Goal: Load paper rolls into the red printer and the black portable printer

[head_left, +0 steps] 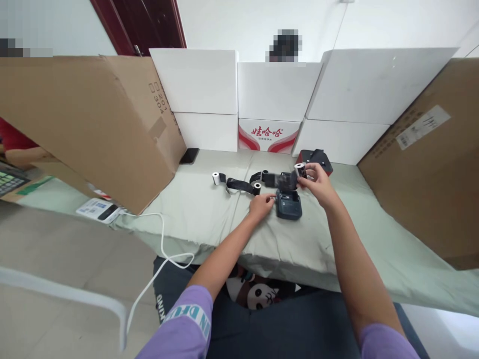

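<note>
Matt plastic printer (288,204), soft cloth cover (209,209)

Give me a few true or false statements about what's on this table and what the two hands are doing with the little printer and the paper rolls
1. The right hand holds a white paper roll above the small dark printer. True.
2. The left hand rests on the black phone. False: it is at the printer's left edge; the phone lies far off by the cardboard box.
3. The printer's lid is open. True.
4. The table is covered with a red cloth. False: the cloth is pale green.
5. Another white roll lies on the table to the left of the printer. True.
6. The boxes at the back of the table are all cardboard. False: white foam boxes stand there.
</note>
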Motion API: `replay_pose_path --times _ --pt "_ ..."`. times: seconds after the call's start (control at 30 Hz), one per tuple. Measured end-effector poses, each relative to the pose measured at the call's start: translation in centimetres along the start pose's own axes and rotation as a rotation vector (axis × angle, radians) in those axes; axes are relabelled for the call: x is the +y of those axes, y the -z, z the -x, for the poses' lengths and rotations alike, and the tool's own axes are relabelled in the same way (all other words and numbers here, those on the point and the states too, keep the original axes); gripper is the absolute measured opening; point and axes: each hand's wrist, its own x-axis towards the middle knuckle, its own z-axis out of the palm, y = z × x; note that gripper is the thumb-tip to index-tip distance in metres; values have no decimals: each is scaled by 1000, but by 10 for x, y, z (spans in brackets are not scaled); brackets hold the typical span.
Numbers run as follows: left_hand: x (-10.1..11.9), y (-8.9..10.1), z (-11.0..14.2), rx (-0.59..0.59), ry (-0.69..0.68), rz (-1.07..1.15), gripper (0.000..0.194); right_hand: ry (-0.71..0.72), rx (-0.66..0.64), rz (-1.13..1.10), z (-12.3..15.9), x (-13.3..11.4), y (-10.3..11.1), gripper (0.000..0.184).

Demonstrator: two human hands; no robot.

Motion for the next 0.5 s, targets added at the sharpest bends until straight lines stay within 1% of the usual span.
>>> replay_pose_path --times 0.07,0.13,0.2,0.3,0.37,0.5 --pt "0 0 0 -3 8 11 34 -42 -63 -170 1 -15 -11 53" --pt "0 0 1 -3 29 16 34 -57 -102 -202 -1 -24 -27 48" --pt "0 0 1 -6 36 13 34 -83 -117 -159 -8 -26 -44 42" --pt "-1 0 -1 -11 1 9 34 -138 -126 -14 -25 -20 -70 49" --pt "-2 -1 -2 -15 -15 9 34 -89 -104 121 -37 -15 -86 50" --pt "-5 -3 -4 -24 -19 11 36 129 -32 359 -55 -5 -109 33"
